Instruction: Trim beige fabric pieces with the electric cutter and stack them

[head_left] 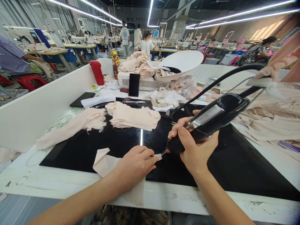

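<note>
My right hand [197, 147] is wrapped round a black corded handheld tool [211, 117] with a silver plate on its side. The tool slants down to the left, and its narrow metal tip [165, 151] is at the end of a pale beige fabric piece [106, 164]. Fingers bent, my left hand [138, 161] presses that fabric against the black glossy board [112, 140]. Part of the piece is folded at the left, and part hangs over the table's front edge. Beyond my hands lie a stack of beige fabric pieces [133, 115] and a longer beige pile [77, 126].
A phone [134, 85] leans on a white box [150, 82] bearing fabric and a tilted white round lid [182, 61]. Nearby are a red cup [97, 72] and a bottle [115, 65]. The tool's black cable [208, 86] arches rightward. More fabric [274, 122] lies right.
</note>
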Demonstrator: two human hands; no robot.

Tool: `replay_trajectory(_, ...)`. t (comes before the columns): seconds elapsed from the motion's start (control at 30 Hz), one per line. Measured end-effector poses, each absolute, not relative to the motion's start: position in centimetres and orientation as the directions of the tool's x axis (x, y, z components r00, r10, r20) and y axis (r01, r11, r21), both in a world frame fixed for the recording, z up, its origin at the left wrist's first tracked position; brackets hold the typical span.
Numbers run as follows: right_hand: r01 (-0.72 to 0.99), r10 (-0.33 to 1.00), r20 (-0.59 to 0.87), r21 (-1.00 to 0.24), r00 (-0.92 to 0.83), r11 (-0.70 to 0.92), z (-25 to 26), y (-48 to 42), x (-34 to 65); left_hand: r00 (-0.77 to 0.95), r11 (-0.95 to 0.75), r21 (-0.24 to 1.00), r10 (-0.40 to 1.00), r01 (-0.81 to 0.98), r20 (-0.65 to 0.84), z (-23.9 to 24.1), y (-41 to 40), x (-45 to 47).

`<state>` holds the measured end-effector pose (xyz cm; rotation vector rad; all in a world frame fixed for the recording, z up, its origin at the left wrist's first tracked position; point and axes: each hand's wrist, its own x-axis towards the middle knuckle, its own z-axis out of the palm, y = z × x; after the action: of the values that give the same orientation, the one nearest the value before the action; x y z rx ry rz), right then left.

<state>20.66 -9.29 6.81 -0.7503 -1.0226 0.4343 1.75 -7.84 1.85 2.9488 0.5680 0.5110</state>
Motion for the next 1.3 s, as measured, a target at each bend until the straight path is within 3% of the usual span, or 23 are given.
replay_trajectory(0.93, 0.062, 0.639, 0.599, -0.751, 0.482, 0.657, 7.2, -9.2, 20.2, 0.868, -0.926, 0.145, 0.377, 0.348, 0.323, 1.7, -7.8, 1.7)
replay_trajectory(1.3, 0.008, 0.659, 0.575, -0.757, 0.485, 0.654, 6.8, -10.3, 20.1, 0.871, -0.927, 0.139, 0.375, 0.348, 0.317, 1.7, -7.8, 1.7)
